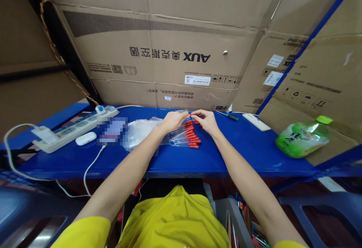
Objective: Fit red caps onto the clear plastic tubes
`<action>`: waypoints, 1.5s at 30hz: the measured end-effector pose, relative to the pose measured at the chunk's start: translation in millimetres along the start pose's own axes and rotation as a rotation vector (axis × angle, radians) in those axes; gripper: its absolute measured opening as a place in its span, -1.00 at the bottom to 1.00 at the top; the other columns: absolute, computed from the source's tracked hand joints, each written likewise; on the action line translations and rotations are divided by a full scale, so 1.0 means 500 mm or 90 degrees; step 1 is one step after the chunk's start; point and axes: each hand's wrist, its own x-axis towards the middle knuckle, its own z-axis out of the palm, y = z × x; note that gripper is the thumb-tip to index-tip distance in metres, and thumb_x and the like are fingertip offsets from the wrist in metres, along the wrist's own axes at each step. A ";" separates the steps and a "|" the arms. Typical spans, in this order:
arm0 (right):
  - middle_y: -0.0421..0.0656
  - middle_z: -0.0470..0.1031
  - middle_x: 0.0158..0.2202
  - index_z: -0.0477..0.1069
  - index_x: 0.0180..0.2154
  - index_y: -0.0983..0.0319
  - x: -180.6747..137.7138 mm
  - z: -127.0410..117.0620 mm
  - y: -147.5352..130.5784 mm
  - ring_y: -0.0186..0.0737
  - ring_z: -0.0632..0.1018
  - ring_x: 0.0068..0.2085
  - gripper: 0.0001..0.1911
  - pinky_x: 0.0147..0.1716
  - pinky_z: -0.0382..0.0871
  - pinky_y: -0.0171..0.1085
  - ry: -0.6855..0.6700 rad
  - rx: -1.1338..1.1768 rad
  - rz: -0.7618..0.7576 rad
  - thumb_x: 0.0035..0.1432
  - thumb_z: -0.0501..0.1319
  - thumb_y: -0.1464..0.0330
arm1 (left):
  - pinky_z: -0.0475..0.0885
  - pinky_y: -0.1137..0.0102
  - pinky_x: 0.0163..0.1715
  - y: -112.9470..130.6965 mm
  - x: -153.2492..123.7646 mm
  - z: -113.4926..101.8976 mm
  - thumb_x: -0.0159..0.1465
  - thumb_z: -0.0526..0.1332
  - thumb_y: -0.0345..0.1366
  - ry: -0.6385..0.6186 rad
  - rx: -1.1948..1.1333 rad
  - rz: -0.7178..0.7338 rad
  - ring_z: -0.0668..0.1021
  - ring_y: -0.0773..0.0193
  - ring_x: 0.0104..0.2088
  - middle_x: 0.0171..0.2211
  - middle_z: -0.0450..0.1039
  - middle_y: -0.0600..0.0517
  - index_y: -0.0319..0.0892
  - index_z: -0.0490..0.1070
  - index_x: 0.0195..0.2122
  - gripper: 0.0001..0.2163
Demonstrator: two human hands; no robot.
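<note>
My left hand [177,120] and my right hand [205,121] meet over the blue tabletop near the cardboard backing. Both have their fingers closed in a pinch. Between the right fingertips shows a small red-handled tool, perhaps a small screwdriver. The left fingers hold a clear plastic sleeve at its other side, partly hidden by the hand. Below them lies a row of red-handled tools [193,137], their shafts in clear sleeves pointing left. A few more red handles lie partly under my right hand. Left of the row is a pile of clear plastic bags [138,133].
Behind the table [215,161] stands a cardboard wall [169,25]. At left are a power strip [76,129], white earphone case [86,138], blurred-out phone-like item [112,130] and cables. To the right lie a green-handled screwdriver [232,116], white phone [256,122] and green-labelled bottle [302,138].
</note>
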 end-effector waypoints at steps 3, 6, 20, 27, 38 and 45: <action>-0.10 0.70 -0.30 0.68 -0.27 0.19 0.000 -0.001 -0.003 -0.09 0.67 -0.25 -0.66 -0.16 0.57 -0.15 -0.003 -0.014 0.001 0.03 0.46 0.08 | 0.30 0.36 -0.31 0.001 0.000 0.000 0.55 -0.11 -0.08 0.000 -0.002 0.008 0.65 0.05 -0.23 -0.22 0.64 -0.10 -0.07 0.50 -0.01 -0.61; -0.10 0.70 -0.30 0.68 -0.27 0.19 -0.001 -0.001 -0.005 -0.07 0.68 -0.24 -0.66 -0.17 0.58 -0.15 -0.010 -0.023 0.005 0.03 0.46 0.08 | 0.30 0.37 -0.30 0.002 -0.001 -0.001 0.55 -0.10 -0.08 -0.001 -0.005 0.007 0.65 0.07 -0.24 -0.24 0.64 -0.09 -0.06 0.50 -0.02 -0.62; -0.12 0.68 -0.34 0.66 -0.20 0.21 0.005 -0.010 -0.003 -0.12 0.66 -0.31 -0.62 -0.24 0.57 -0.19 -0.009 -0.022 0.014 0.03 0.47 0.08 | 0.36 0.35 -0.23 -0.004 0.005 0.018 0.57 -0.16 -0.04 0.007 -0.051 0.005 0.65 0.07 -0.14 -0.12 0.63 -0.10 -0.10 0.44 0.03 -0.58; -0.13 0.68 -0.35 0.64 -0.21 0.18 0.010 -0.021 -0.002 -0.11 0.68 -0.35 -0.54 -0.23 0.63 -0.14 -0.005 0.083 0.093 -0.04 0.51 0.01 | 0.41 0.33 -0.10 -0.016 0.002 0.010 0.58 -0.16 -0.07 0.021 -0.152 0.013 0.62 0.09 -0.02 -0.04 0.62 -0.07 -0.10 0.47 -0.01 -0.58; -0.07 0.70 -0.36 0.65 -0.27 0.22 0.005 -0.022 0.005 -0.03 0.71 -0.33 -0.46 -0.26 0.65 -0.10 -0.003 0.102 0.121 -0.18 0.56 -0.03 | 0.37 0.35 -0.18 -0.022 0.001 0.009 0.55 -0.06 -0.12 0.046 -0.157 0.068 0.63 0.10 -0.14 -0.13 0.63 -0.10 -0.14 0.50 -0.08 -0.64; -0.05 0.71 -0.33 0.66 -0.26 0.21 0.003 -0.020 0.010 0.00 0.72 -0.32 -0.47 -0.24 0.66 -0.08 -0.008 0.101 0.117 -0.15 0.55 -0.04 | 0.37 0.36 -0.20 -0.021 0.001 0.006 0.54 -0.06 -0.12 0.039 -0.163 0.071 0.62 0.11 -0.17 -0.17 0.62 -0.12 -0.15 0.51 -0.11 -0.63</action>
